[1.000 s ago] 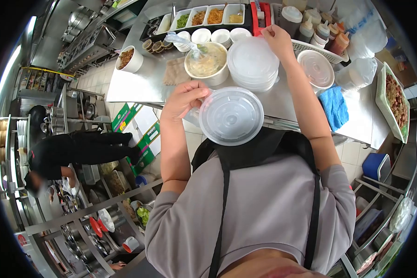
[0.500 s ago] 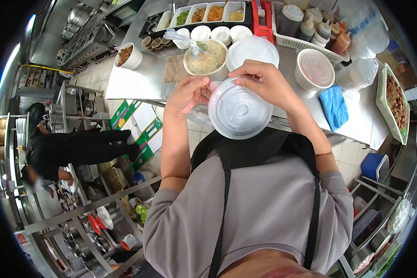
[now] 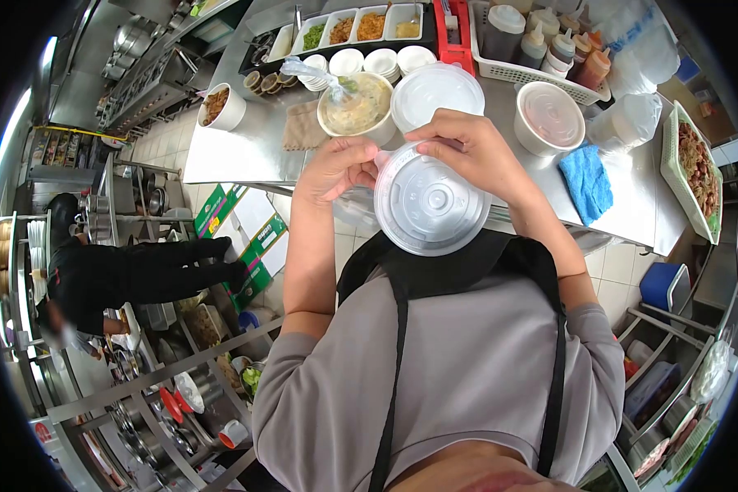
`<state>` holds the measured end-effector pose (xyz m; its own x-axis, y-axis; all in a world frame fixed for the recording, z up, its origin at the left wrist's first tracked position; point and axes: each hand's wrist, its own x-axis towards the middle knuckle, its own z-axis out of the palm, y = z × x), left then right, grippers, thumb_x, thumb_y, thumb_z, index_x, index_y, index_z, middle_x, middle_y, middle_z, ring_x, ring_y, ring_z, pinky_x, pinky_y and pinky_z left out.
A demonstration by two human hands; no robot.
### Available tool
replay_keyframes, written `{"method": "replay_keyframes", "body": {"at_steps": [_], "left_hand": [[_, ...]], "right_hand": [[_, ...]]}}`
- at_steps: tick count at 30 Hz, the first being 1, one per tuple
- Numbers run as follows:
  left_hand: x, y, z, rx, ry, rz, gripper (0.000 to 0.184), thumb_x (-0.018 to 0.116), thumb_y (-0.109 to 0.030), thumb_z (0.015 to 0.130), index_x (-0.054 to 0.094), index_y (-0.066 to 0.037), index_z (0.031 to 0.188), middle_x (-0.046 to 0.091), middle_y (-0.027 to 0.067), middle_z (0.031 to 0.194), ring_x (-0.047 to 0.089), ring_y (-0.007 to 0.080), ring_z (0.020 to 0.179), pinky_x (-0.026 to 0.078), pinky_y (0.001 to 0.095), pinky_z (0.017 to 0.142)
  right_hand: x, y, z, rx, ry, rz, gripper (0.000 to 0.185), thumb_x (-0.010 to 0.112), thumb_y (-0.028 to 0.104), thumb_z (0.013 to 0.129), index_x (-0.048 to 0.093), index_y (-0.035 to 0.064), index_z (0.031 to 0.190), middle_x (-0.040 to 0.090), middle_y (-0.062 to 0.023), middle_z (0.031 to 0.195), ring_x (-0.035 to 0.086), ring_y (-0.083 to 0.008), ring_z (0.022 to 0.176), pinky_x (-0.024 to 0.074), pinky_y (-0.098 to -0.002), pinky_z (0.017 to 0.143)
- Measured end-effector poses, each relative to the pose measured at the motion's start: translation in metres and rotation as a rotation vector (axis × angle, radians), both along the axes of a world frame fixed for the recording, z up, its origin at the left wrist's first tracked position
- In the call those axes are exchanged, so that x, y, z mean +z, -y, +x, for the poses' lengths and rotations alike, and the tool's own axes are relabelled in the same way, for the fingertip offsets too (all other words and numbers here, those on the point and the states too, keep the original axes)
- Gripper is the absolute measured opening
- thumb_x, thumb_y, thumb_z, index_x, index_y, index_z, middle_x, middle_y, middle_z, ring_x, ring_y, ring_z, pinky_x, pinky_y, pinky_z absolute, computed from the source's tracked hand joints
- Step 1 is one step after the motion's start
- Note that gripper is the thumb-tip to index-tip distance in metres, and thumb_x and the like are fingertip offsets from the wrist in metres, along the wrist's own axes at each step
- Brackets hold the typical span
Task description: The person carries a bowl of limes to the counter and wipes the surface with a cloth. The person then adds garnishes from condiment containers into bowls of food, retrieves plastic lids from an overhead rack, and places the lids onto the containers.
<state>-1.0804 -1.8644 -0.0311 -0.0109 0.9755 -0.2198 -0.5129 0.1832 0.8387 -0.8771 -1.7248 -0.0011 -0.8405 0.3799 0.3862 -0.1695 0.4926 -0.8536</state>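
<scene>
A clear round plastic lid (image 3: 433,205) is held tilted in front of my apron, just off the counter's edge. My right hand (image 3: 470,150) is closed on its far rim, thumb on top. At its left edge my left hand (image 3: 339,170) pinches with thumb and forefinger, where a small pinkish translucent bit shows; I cannot make out whether this bit is part of the lid. Just beyond my hands stands a white bowl (image 3: 375,131) of food with a knotted clear bag (image 3: 320,74) on it. Beside the bowl is a lidded white bowl (image 3: 438,94).
Another lidded bowl (image 3: 549,117) and a blue cloth (image 3: 586,184) are on the right of the steel counter (image 3: 254,160). Sauce bottles stand in a white basket (image 3: 508,72). Food trays (image 3: 369,26) line the back. A co-worker (image 3: 131,275) bends at left.
The lid has shifted slightly right and toward me, with both hands still at its rim. The counter view has moved a little to the left. The co-worker's arm has moved.
</scene>
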Motion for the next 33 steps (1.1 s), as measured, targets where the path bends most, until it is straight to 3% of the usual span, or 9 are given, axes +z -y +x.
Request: {"method": "replay_keyframes", "body": {"at_steps": [9, 12, 17, 20, 23, 33], "left_hand": [[0.009, -0.002, 0.010, 0.039, -0.205, -0.064, 0.019, 0.063, -0.016, 0.081, 0.063, 0.002, 0.088, 0.065, 0.0091, 0.080, 0.063, 0.0152, 0.067, 0.056, 0.0296, 0.063], [0.013, -0.001, 0.010, 0.030, -0.268, -0.062, 0.016, 0.062, -0.013, 0.082, 0.061, 0.003, 0.085, 0.064, 0.0119, 0.084, 0.064, 0.0175, 0.070, 0.056, 0.0315, 0.065], [0.010, 0.002, 0.007, -0.070, -0.215, -0.031, 0.019, 0.067, -0.018, 0.080, 0.062, -0.001, 0.085, 0.062, 0.0060, 0.077, 0.061, 0.0129, 0.066, 0.052, 0.0250, 0.061], [0.008, 0.002, 0.010, -0.121, -0.118, -0.038, 0.020, 0.069, -0.019, 0.079, 0.062, -0.002, 0.085, 0.061, 0.0041, 0.075, 0.060, 0.0117, 0.064, 0.052, 0.0233, 0.060], [0.012, 0.001, 0.024, -0.123, -0.079, -0.063, 0.019, 0.068, -0.018, 0.079, 0.061, -0.001, 0.083, 0.061, 0.0047, 0.074, 0.060, 0.0117, 0.062, 0.052, 0.0232, 0.059], [0.029, 0.005, 0.035, -0.173, -0.229, -0.116, 0.012, 0.062, -0.012, 0.080, 0.061, 0.000, 0.077, 0.060, 0.0066, 0.072, 0.060, 0.0128, 0.061, 0.051, 0.0241, 0.058]], "right_hand": [[0.009, 0.002, 0.007, -0.039, 0.055, 0.068, 0.016, 0.062, 0.002, 0.077, 0.066, 0.0015, 0.092, 0.057, -0.0097, 0.074, 0.054, -0.0189, 0.060, 0.0434, -0.0287, 0.058], [0.011, 0.004, 0.008, -0.054, 0.065, 0.080, 0.016, 0.061, 0.002, 0.077, 0.066, 0.0015, 0.092, 0.057, -0.0103, 0.074, 0.054, -0.0195, 0.060, 0.0437, -0.0294, 0.058], [0.008, 0.011, 0.007, -0.052, 0.083, 0.029, 0.015, 0.062, 0.004, 0.077, 0.066, 0.0034, 0.091, 0.057, -0.0083, 0.077, 0.055, -0.0202, 0.065, 0.0443, -0.0292, 0.059], [0.002, 0.014, 0.004, 0.106, -0.087, -0.014, 0.015, 0.066, 0.005, 0.075, 0.067, 0.0058, 0.090, 0.056, -0.0032, 0.081, 0.049, -0.0168, 0.073, 0.0407, -0.0280, 0.066], [0.007, 0.018, 0.001, 0.130, -0.171, 0.171, 0.013, 0.067, 0.008, 0.074, 0.066, 0.0073, 0.088, 0.056, -0.0018, 0.085, 0.047, -0.0185, 0.083, 0.0401, -0.0309, 0.073], [0.028, 0.022, 0.010, 0.204, -0.160, 0.253, 0.009, 0.063, 0.009, 0.076, 0.056, 0.0035, 0.076, 0.049, -0.0056, 0.080, 0.045, -0.0227, 0.082, 0.0380, -0.0325, 0.076]]}}
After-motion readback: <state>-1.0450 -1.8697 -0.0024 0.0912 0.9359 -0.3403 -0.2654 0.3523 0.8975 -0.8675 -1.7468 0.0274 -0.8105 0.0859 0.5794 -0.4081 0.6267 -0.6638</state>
